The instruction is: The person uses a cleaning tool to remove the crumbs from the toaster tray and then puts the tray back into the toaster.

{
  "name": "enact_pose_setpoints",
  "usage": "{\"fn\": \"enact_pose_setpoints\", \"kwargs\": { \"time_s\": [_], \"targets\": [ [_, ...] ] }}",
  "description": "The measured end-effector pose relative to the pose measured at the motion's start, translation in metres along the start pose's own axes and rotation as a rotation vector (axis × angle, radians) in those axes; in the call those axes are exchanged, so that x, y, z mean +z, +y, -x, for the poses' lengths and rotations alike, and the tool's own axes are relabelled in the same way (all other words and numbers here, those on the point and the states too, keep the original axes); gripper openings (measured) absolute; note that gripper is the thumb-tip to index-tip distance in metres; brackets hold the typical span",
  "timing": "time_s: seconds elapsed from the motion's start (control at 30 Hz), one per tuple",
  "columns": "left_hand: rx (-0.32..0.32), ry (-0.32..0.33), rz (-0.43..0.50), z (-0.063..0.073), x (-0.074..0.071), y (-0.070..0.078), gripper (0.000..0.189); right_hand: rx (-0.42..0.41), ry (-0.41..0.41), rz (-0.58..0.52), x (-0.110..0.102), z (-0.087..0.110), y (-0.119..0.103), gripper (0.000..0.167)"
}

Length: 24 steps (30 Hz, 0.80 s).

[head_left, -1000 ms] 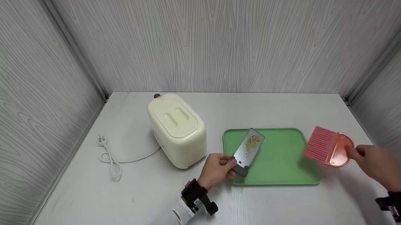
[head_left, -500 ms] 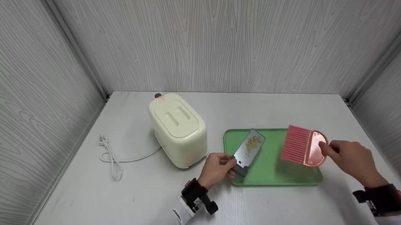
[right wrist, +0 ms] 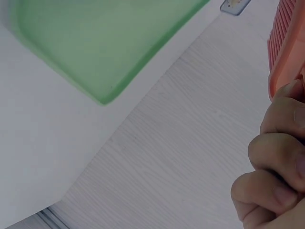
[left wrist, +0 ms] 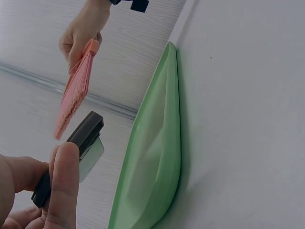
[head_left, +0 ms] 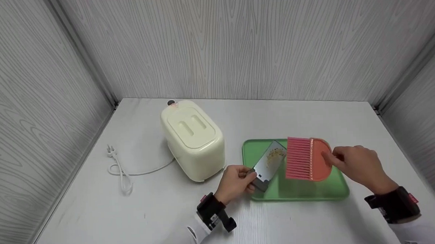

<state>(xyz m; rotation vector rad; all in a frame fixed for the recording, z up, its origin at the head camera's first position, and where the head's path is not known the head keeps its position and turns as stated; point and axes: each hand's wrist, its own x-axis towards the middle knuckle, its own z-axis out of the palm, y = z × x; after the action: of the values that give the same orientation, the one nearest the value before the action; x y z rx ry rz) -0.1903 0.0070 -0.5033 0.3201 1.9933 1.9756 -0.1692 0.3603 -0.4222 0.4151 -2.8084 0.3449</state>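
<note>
downward head view, wrist views share brush (head_left: 307, 159)

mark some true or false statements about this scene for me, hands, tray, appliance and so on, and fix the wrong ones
1. The right hand holds a pink brush. True.
2. The left hand grips a metal plate by its dark end. True.
3. The green tray lies to the right of the cream appliance in the head view. True.
4. The metal plate lies flat on the green tray. False: it is held raised, clear of the tray.
5. The metal plate is bare. False: yellowish crumbs lie on it.
6. The cord is plugged in. False: the white plug lies loose.
</note>
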Motion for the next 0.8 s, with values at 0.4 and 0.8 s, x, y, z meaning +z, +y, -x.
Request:
{"fn": "enact_pose_setpoints", "kwargs": {
  "time_s": [0.4,0.8],
  "targets": [
    [-0.027,-0.002,-0.023,0.0,0.001,0.002,0.012,-0.09,-0.063,-0.006,0.006,-0.035,-0.023,0.046],
    [0.006,-0.018,-0.051,0.0,0.002,0.0,0.011,-0.133,-0.094,-0.028,0.027,-0.058,-0.033,0.049]
  ]
}}
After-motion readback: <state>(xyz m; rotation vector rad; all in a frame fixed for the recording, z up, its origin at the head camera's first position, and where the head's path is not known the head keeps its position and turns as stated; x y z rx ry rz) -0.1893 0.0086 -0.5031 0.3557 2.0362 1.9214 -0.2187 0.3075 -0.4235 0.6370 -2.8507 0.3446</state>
